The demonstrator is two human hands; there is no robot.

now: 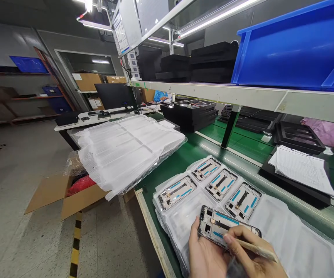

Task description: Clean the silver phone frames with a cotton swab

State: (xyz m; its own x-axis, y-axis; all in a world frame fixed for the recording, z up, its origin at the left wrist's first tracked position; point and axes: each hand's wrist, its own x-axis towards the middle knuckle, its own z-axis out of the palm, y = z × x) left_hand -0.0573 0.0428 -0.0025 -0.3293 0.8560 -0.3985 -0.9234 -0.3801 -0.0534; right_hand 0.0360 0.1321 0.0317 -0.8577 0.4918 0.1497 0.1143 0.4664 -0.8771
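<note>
My left hand (204, 253) holds a phone display module (226, 227) by its edge, back side up, with blue strips and an orange ribbon on it. My right hand (252, 256) is shut on a slim tan stick (256, 249), whose tip lies against the module. Just beyond my hands, a white plastic blister tray (181, 208) lies on the green bench mat (167, 177). Several similar display modules (221, 184) sit in its pockets. The white tray runs out of view under my hands.
A tall stack of white trays (129, 150) stands at the bench's near left. Papers (301, 170) lie on a black tray at right. A blue bin (288, 48) sits on the shelf above. An open cardboard box (68, 195) is on the floor. A person in a blue sleeve (159, 96) is far back.
</note>
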